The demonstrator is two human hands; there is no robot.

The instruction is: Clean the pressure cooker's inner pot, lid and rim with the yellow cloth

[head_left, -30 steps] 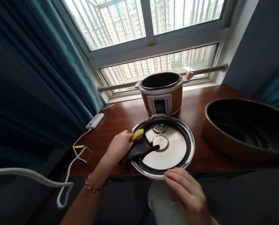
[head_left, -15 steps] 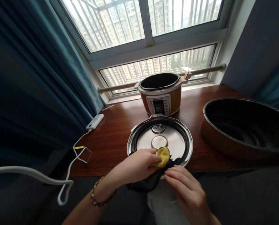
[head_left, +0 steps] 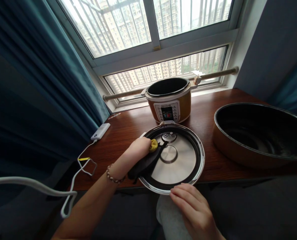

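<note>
Lid [head_left: 182,168] is front & centre in my head view: inner face up on the brown surface [head_left: 128,125], near rim jutting past the front edge. Steel disc in the mid., dark ring round it, small valve fitting at the far end.

L hand [head_left: 141,148] is on the lid's left part, fingers curled in tight w/ a black cloth [head_left: 145,165] in their hold; fingertips hidden from me. Yellow bit [head_left: 153,145] pokes out by the knuckles, can't tell if it's the same piece as the cloth. Cloth lies over the lid's left side, its tip near the centre boss. Braided bracelet [head_left: 113,175] on that wrist.

R hand [head_left: 193,205]: fingers together, nearly straight, tips at the lid's near rim. Thumb's out of sight, so can't tell if it's gripping or just resting there.

Cooker [head_left: 184,106] stands upright right behind the lid, w/ no cover on, control panel facing me. Big oval pan [head_left: 228,143] at far R, dark inside, apart from the lid. Over L, white power bank [head_left: 100,131] on the surface, white cable [head_left: 74,176] running off it, yellow tie [head_left: 84,159] on that. Blue curtain [head_left: 71,66] L of the window [head_left: 157,46].
</note>
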